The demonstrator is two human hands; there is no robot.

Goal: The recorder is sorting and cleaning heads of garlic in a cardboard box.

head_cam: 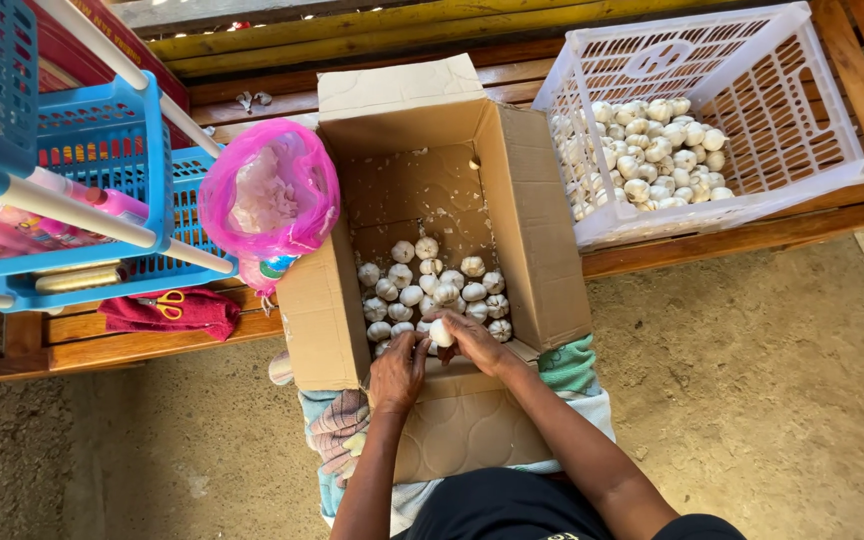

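Note:
An open cardboard box (537,240) rests against my lap, with several white garlic bulbs (432,285) piled at its near end. My right hand (474,343) grips one garlic bulb (441,333) at the box's near edge. My left hand (398,371) is beside it, fingers curled and touching the same bulb. A white plastic crate (802,130) at the upper right holds many more garlic bulbs (652,150).
A pink plastic bag (270,196) of papery skins hangs at the box's left flap. Blue plastic baskets (102,190) stand on a wooden bench at left, with a red cloth (167,310) and scissors below them. Sandy ground lies to the right.

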